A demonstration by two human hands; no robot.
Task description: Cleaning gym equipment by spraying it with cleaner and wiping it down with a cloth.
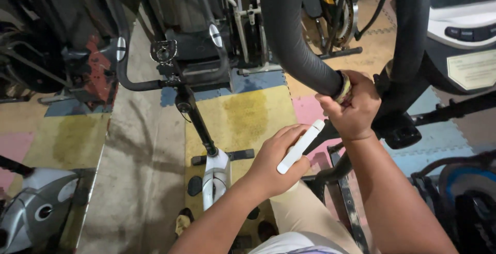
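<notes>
We look down on two bare hands at the handlebar of an exercise machine. Our left hand (276, 163) is closed around a slim white bar-shaped tool (300, 146), which slants up and to the right from the palm, its upper tip lying just beside the right hand. Our right hand (351, 106) is curled at the lower end of a thick black foam-covered handlebar (294, 37), fingers pinching a yellowish band (344, 86) at that end; whether the grip is tight we cannot tell. A second black tube (411, 32) descends at right and hides part of the white console (462, 32) behind it. Below the hands, dark frame bars (343, 192) cross in front of the floor. To the left stands another exercise bike (206, 145) with curved handlebars and a white body, well apart from the hands. The floor is covered in foam mats (248, 117) of yellow, pink and blue, with a grey concrete strip (139, 156) alongside. A grey machine housing (39, 207) sits at lower left.
</notes>
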